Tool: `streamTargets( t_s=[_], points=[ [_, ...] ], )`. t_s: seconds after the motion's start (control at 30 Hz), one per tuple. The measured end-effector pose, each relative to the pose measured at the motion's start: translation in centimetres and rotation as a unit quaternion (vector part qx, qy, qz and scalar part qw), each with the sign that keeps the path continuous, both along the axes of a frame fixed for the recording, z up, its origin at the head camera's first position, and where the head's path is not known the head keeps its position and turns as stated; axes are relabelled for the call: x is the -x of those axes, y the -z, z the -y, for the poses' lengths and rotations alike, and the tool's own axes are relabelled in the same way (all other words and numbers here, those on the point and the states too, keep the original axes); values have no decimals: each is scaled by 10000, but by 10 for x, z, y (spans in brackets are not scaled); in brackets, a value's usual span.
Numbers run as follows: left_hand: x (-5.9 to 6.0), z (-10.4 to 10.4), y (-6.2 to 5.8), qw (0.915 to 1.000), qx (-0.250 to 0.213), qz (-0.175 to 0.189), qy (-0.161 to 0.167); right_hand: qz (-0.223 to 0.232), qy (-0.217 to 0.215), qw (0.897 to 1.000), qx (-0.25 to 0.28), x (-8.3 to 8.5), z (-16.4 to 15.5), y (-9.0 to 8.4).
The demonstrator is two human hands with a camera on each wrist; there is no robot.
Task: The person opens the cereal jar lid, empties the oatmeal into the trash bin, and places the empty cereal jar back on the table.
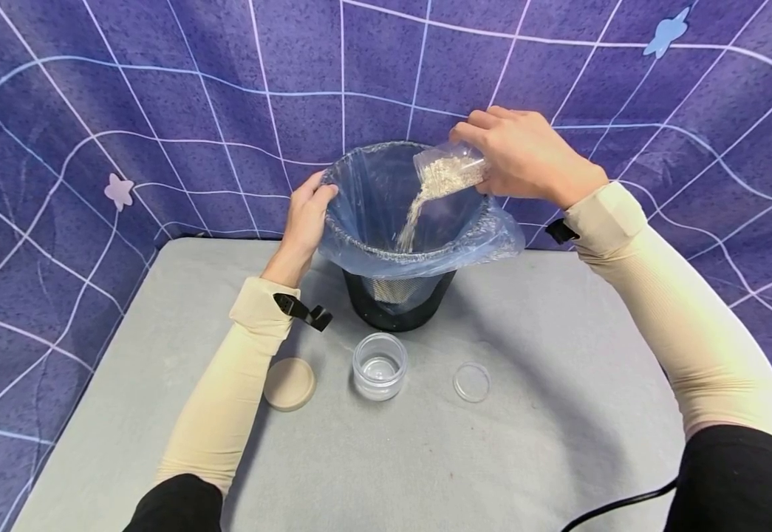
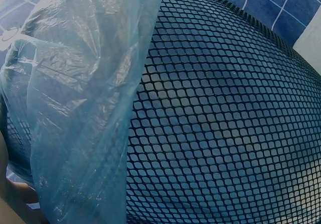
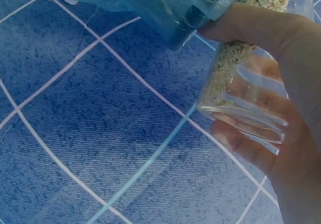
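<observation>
A black mesh trash bin (image 1: pixel 399 319), lined with a blue plastic bag (image 1: pixel 419 264), stands tilted near the back of the table. My left hand (image 1: pixel 302 222) grips its left rim, thumb over the bag's edge. Above the right side of the opening, my right hand (image 1: pixel 521 157) holds a clear jar (image 3: pixel 261 113) tipped on its side, its mouth toward the bin. Pale oat flakes (image 1: pixel 448 176) pour from the jar down into the bag. In the left wrist view, bag film and mesh (image 2: pixel 215 108) fill most of the picture, with only a bit of the hand at the lower left.
On the grey table (image 1: pixel 525 458) in front of the bin stand an uncovered clear jar (image 1: pixel 379 369), a beige round lid (image 1: pixel 289 384) to its left and a clear disc (image 1: pixel 472 382) to its right. A purple curtain (image 1: pixel 213 118) hangs close behind. A black cable (image 1: pixel 618 505) lies at the lower right.
</observation>
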State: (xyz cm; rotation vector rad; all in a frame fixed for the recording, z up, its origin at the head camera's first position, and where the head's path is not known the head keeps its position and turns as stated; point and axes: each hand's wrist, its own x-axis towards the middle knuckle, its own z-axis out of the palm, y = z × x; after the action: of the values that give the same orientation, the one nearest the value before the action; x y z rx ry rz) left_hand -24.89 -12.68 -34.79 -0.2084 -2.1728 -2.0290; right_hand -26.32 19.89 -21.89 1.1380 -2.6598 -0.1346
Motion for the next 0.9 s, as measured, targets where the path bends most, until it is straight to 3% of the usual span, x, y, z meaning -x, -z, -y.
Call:
streamTargets(
  t_s=[0.9],
  points=[
    [1, 0, 0, 10000, -4, 18, -39, 28, 35, 10000, -72, 2, 2, -2]
  ],
)
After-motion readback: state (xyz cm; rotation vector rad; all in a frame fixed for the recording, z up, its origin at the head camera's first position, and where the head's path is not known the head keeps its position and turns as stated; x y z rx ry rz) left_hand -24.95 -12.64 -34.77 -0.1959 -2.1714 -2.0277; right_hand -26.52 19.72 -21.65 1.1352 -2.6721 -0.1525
